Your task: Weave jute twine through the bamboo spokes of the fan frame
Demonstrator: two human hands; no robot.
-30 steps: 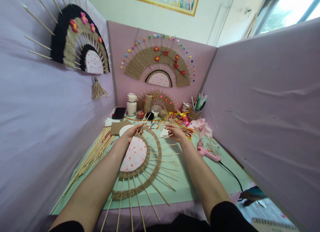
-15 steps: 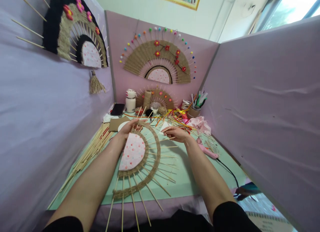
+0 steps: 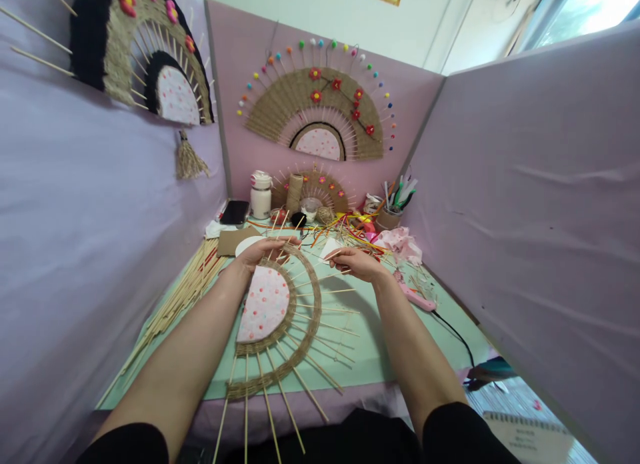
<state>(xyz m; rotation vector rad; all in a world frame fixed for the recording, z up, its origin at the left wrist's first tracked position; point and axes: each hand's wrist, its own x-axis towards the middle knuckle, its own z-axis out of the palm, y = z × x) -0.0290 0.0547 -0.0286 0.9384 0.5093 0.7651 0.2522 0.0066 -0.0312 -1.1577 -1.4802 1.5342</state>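
Observation:
A half-round woven fan [image 3: 314, 304] stands tilted between my arms, with a pink-dotted white half disc [image 3: 265, 304], two bands of brown twine and thin bamboo sticks spreading outward. My left hand [image 3: 263, 251] grips its far end, thumb and fingers round the sticks and the woven band. To the right, my right hand [image 3: 353, 261] is closed in a pinch by the outer stick ends. A thin strand runs from its fingertips toward the fan's far end; whether it is twine or a stick is hard to make out.
Loose bamboo sticks [image 3: 183, 284] lie along the left. A pink glue gun [image 3: 417, 297] with a black cord is on the right. Behind are a white bottle [image 3: 261, 195], a phone [image 3: 235, 212], coloured scraps and a tool pot [image 3: 389, 217]. Finished fans [image 3: 320, 111] hang on the partitions.
The camera view has tilted down slightly. My right hand has shifted a little to the right and up, its fingers still pinched; my left hand keeps its hold on the fan.

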